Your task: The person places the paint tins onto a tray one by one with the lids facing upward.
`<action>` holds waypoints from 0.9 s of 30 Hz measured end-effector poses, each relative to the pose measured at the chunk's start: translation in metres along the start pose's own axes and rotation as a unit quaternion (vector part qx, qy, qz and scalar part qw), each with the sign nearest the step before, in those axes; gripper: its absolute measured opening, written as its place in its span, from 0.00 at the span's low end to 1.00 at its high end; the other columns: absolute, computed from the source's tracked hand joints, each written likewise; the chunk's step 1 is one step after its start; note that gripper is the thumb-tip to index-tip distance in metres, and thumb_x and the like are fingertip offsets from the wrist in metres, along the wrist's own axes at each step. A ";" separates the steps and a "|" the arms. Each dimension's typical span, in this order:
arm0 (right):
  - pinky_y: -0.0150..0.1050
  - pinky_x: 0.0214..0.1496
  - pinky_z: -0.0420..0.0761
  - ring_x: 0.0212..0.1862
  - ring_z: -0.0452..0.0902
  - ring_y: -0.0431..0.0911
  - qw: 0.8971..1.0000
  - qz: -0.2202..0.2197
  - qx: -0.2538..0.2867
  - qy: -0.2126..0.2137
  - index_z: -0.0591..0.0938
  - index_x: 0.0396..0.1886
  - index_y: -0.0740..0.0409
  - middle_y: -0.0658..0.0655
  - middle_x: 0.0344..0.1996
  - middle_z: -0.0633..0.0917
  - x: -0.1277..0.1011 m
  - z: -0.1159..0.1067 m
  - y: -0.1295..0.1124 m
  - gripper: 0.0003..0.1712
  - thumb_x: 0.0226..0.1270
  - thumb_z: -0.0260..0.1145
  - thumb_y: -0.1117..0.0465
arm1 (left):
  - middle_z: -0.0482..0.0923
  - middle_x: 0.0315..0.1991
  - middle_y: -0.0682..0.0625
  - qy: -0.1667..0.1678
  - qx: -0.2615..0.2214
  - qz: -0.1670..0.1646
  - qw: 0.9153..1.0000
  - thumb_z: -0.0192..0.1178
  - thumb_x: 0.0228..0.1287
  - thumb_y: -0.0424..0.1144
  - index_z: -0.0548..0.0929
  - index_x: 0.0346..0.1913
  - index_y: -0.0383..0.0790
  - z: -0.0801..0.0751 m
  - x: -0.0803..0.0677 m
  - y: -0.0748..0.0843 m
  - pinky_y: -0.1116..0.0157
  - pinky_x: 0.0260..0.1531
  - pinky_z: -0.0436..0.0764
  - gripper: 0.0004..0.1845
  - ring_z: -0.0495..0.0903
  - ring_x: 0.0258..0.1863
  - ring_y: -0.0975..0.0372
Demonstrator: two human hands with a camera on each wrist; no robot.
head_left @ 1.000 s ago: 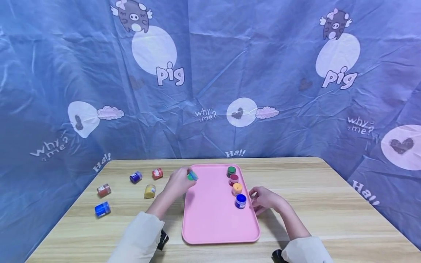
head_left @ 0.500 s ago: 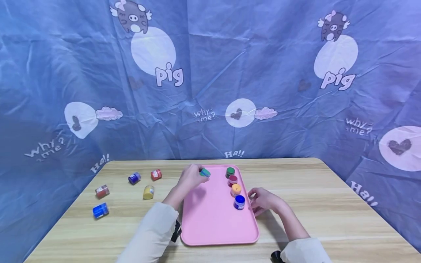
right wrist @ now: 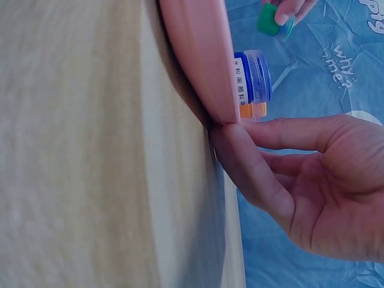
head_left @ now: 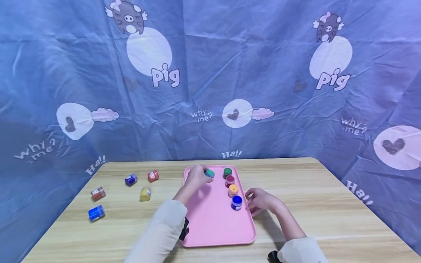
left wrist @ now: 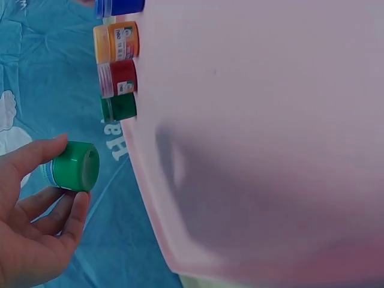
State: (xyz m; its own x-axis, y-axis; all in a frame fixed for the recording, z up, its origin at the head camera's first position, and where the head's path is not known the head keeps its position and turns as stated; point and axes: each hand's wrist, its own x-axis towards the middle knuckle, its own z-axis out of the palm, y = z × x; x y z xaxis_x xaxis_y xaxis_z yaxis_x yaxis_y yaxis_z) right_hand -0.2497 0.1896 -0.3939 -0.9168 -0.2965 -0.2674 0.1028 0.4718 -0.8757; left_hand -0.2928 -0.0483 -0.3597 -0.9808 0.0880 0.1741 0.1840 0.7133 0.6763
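My left hand [head_left: 197, 176] pinches a small green paint jar [head_left: 209, 173] above the far end of the pink tray [head_left: 213, 223], just left of the row of jars. In the left wrist view the green jar [left wrist: 75, 166] lies on its side between thumb and fingers. On the tray's right side stand a green jar [head_left: 227, 172], a red jar [head_left: 230, 180], an orange jar [head_left: 233, 190] and a blue jar [head_left: 236, 202]. My right hand [head_left: 260, 201] rests on the table with relaxed fingers. Its thumb [right wrist: 240, 162] touches the tray rim [right wrist: 201, 66] beside the blue jar [right wrist: 252, 77].
Several loose jars lie on the wooden table [head_left: 329, 204] left of the tray: a blue one [head_left: 131, 179], a red one [head_left: 152, 175], a yellow one [head_left: 145, 193], another red [head_left: 98, 193] and another blue [head_left: 96, 213]. A blue printed cloth [head_left: 263, 73] hangs behind.
My left hand has carried the green jar rightward from the tray's left edge to over its far end, near the green jar in the row. The right hand has stayed at the rim.
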 end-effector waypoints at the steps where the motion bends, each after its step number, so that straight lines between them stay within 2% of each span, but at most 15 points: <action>1: 0.44 0.29 0.82 0.25 0.77 0.50 1.000 0.000 0.002 0.001 0.68 0.46 0.75 0.63 0.29 0.72 0.000 0.000 0.000 0.22 0.47 0.58 0.79 | 0.78 0.25 0.50 -0.001 -0.004 -0.003 1.000 0.70 0.42 0.31 0.83 0.32 0.35 0.002 0.001 0.000 0.65 0.32 0.77 0.11 0.74 0.27 0.61; 7: 0.43 0.29 0.82 0.25 0.77 0.50 1.000 0.001 0.000 0.000 0.69 0.45 0.75 0.63 0.29 0.72 0.000 0.002 -0.001 0.21 0.48 0.59 0.79 | 0.79 0.31 0.47 -0.020 -0.025 -0.006 0.999 0.69 0.42 0.26 0.82 0.37 0.32 0.013 0.007 -0.004 0.62 0.39 0.77 0.15 0.75 0.34 0.57; 11: 0.44 0.29 0.82 0.25 0.77 0.50 1.000 0.003 -0.001 0.003 0.68 0.46 0.75 0.64 0.29 0.73 0.000 0.003 -0.003 0.22 0.48 0.58 0.80 | 0.78 0.32 0.47 -0.032 -0.014 -0.008 0.999 0.69 0.41 0.26 0.81 0.37 0.32 0.018 0.012 -0.004 0.62 0.40 0.77 0.15 0.75 0.36 0.56; 16: 0.44 0.29 0.82 0.23 0.77 0.50 1.000 0.001 -0.002 0.005 0.69 0.46 0.76 0.63 0.29 0.72 0.001 0.003 -0.003 0.22 0.47 0.58 0.81 | 0.78 0.30 0.48 -0.049 0.002 -0.016 0.999 0.72 0.39 0.28 0.81 0.35 0.33 0.024 0.015 -0.004 0.63 0.39 0.77 0.16 0.75 0.35 0.58; 23: 0.44 0.28 0.82 0.23 0.77 0.50 1.000 0.004 0.001 0.008 0.69 0.46 0.75 0.63 0.28 0.72 0.002 0.003 -0.002 0.22 0.48 0.59 0.81 | 0.77 0.29 0.48 -0.062 -0.004 -0.008 0.998 0.71 0.39 0.26 0.82 0.34 0.32 0.031 0.017 -0.007 0.65 0.36 0.77 0.14 0.74 0.31 0.59; 27: 0.44 0.29 0.82 0.24 0.77 0.51 1.000 0.003 0.004 0.007 0.69 0.46 0.75 0.63 0.28 0.72 0.003 0.003 -0.001 0.22 0.47 0.59 0.81 | 0.77 0.29 0.48 -0.068 0.011 -0.004 0.998 0.71 0.38 0.26 0.82 0.33 0.32 0.034 0.019 -0.009 0.64 0.36 0.77 0.14 0.74 0.31 0.59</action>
State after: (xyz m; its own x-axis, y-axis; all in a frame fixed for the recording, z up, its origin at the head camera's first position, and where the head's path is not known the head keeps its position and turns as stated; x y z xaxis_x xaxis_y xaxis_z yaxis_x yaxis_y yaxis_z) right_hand -0.2516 0.1856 -0.3957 -0.9211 -0.2827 -0.2676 0.1113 0.4674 -0.8770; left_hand -0.3155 -0.0292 -0.3866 -0.9822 0.1745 0.0689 0.1759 0.7293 0.6612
